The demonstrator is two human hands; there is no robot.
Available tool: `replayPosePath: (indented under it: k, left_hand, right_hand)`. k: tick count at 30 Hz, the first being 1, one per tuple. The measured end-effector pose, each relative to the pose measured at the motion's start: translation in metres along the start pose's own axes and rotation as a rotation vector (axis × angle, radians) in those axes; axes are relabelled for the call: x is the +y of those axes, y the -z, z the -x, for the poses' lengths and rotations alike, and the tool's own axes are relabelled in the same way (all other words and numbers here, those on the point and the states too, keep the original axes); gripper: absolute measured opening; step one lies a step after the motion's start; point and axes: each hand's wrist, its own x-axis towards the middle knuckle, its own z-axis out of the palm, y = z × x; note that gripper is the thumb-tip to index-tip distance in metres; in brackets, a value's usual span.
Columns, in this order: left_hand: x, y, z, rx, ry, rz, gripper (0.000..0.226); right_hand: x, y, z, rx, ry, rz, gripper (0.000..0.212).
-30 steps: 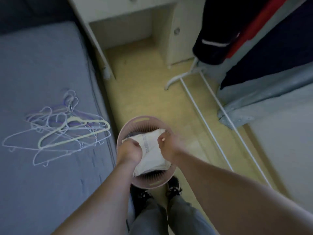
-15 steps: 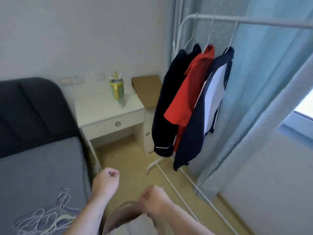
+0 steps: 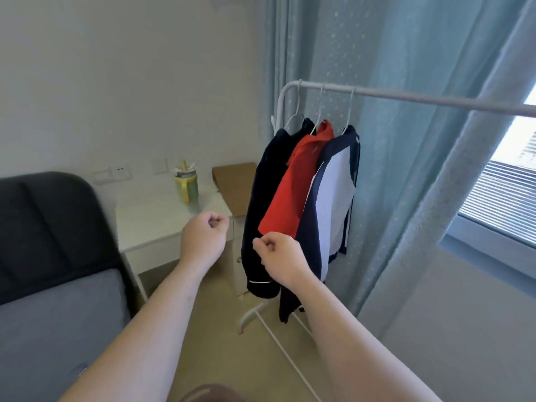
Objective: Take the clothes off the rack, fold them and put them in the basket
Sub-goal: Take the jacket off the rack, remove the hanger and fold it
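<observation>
- Left hand [image 3: 204, 236]: raised in front of the body, fingers [image 3: 216, 221] clenched into a loose fist, holding nothing. It appears in front of the edge of the white bench [image 3: 156, 219].
- Right hand [image 3: 278, 256]: raised beside the left hand and apart from it, fingers clenched, with nothing visible in the grip. It lies just below the lower corner of the red shirt [image 3: 293, 187]; whether it touches the fabric cannot be determined.
- Rack [image 3: 406, 97]: white tube frame standing against the blue-green curtain [image 3: 406, 184]. Its floor rail runs toward the camera across the yellowish floor [image 3: 220, 329].
- Clothes on the rack: three garments, each on a white hanger [image 3: 321, 105], grouped at the far end of the bar. In order from the far end: a dark garment [image 3: 266, 204] with a thin white stripe near the hem, the red shirt, and a navy-and-white shirt [image 3: 333, 198].
- Basket [image 3: 211, 393]: only part of the pinkish rim shows at the bottom edge, between the forearms. Its contents are out of view.
- Bench items: a green bottle [image 3: 187, 185] stands upright; a brown cardboard box [image 3: 235, 190] stands beside the dark garment.
- Bed [image 3: 58, 329]: grey cover, dark headboard [image 3: 43, 227], at the left.
- Window [image 3: 499, 192]: at the right, slatted blind behind the glass.
</observation>
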Motion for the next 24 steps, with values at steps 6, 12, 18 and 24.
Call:
replayPosePath:
  k: [6,12,18,24]
  left_hand:
    - [0.049,-0.016,-0.025,0.055,-0.074,0.035,0.01]
    - [0.077,-0.042,-0.039,0.059,-0.094,0.08,0.012]
    - [0.092,-0.069,-0.055,0.069,-0.085,0.09,0.012]
    - [0.106,-0.093,-0.067,0.049,-0.081,0.103,0.013]
  right_hand:
    - [-0.009,0.053,-0.035,0.111,0.09,-0.003,0.027]
    - [-0.004,0.088,-0.068,0.207,0.082,-0.076,0.026]
    - [0.001,0.118,-0.089,0.263,0.094,-0.106,0.017]
    - [0.008,0.138,-0.113,0.317,0.073,-0.154,0.011]
